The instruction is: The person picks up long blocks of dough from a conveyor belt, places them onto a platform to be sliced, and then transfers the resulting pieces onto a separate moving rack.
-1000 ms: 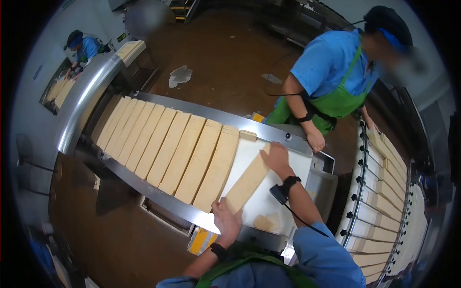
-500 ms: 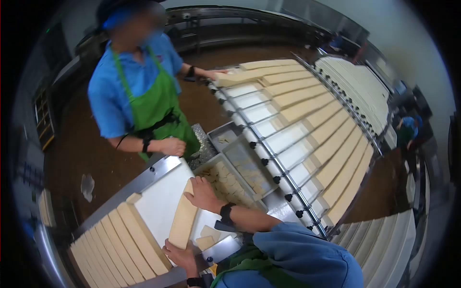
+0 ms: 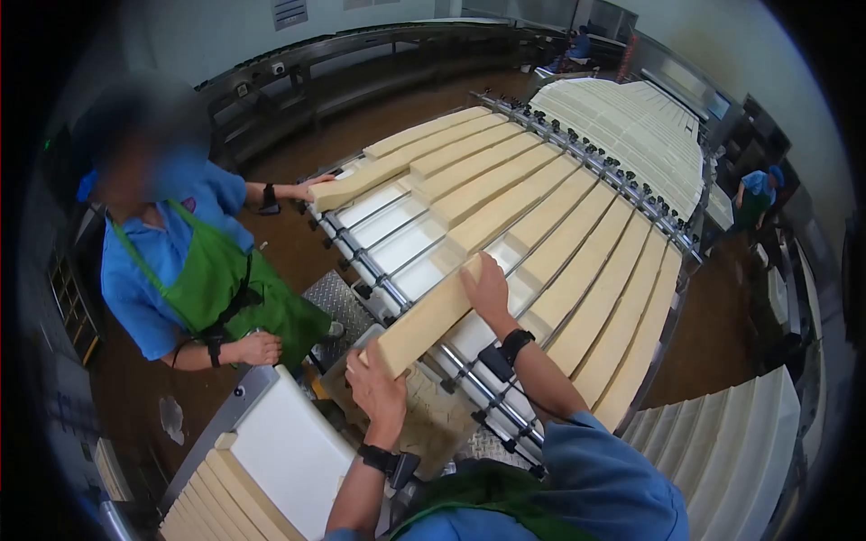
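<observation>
Between my two hands is a long pale-yellow bar (image 3: 424,320), its material not clear, held slanting over the front edge of the slatted conveyor (image 3: 383,281). My left hand (image 3: 377,397) grips its near end, above a grey bin (image 3: 424,419) with scraps in it. Fingers of my right hand (image 3: 487,290) wrap round the far end, above the conveyor's lanes. Similar bars (image 3: 568,236) lie side by side in those lanes, split by thin metal rods.
A co-worker (image 3: 194,261) in a green apron stands at left, one hand on a bar (image 3: 388,176) at the conveyor. More bars (image 3: 230,496) lie beside a white board (image 3: 289,419) at lower left. White ridged trays or sheets (image 3: 722,451) fill the lower right.
My hands have lifted the bar off the white board and carried it right, over the bin, to the conveyor's edge. The view has turned; the co-worker now appears farther left.
</observation>
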Tool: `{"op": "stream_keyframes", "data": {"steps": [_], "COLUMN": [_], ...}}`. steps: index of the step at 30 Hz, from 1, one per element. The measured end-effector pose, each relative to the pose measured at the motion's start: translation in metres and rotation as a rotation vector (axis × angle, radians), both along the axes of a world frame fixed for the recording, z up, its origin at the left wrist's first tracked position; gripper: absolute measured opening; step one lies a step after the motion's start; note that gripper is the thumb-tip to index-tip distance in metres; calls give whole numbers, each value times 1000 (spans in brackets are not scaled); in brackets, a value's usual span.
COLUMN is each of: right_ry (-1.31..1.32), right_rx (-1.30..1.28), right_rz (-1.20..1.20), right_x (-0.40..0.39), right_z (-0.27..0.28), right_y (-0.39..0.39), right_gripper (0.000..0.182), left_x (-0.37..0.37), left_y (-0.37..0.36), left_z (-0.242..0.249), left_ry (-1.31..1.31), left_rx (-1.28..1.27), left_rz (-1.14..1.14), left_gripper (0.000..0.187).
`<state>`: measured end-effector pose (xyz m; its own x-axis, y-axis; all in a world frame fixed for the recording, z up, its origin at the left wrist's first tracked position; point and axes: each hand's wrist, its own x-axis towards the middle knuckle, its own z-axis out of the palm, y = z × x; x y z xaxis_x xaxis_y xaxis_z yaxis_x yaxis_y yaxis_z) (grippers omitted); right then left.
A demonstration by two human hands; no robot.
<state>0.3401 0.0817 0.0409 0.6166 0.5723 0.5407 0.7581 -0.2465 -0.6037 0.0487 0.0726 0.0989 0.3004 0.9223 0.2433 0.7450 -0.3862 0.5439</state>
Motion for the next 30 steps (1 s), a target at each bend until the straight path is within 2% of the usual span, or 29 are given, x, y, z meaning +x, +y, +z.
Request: {"op": "stream_keyframes", "data": {"steps": [2,4,5,7,11,13,14,17,20,22,24,26,28,29,30], "right_ry": [19,86,94,192,40,-311,-310,-143,70,31,-8,-78,-112,-163,-214], "right_rx": [-35,-251,-246,-668,-723,-613,-612,-444,-245,-251,-257,-339,-382,-478,-576], "right_rz": [-35,-40,-45,-21,-164,-330,-336,-55,329,336,339,357,341,338,336], "right_x": [35,59,69,78,67,54,46,11,-36,-55,-59,-58,-64,-66,-69], "right_z": [-14,-17,-18,-7,12,0,-8,-28,-30,-19,-11,-11,-9,-9,-10], "right_y": [8,15,18,19,10,7,6,1,-10,-16,-18,-18,-18,-17,-16], "right_gripper": [58,63,63,66,71,72,72,76,72,71,70,69,70,69,68], "left_x": [28,51,59,73,97,110,113,118,113,112,103,95,80,65,50], "left_y": [14,29,37,52,67,69,67,56,57,59,66,66,61,57,50], "left_z": [7,10,12,17,1,-17,-21,-18,-33,-33,-61,-66,-64,-68,-61], "left_ry": [42,129,137,230,90,-90,-90,-164,-263,-286,-528,-605,-698,-827,-833], "left_rx": [-12,-50,-45,-164,-215,-284,-283,-290,-279,-342,-449,-456,-531,-566,-563], "left_rz": [-52,-131,-138,-279,-362,-312,-318,-166,-150,-171,-216,-275,-163,-140,-140], "left_gripper": [81,92,92,84,74,69,69,65,63,61,61,62,63,66,66]}}
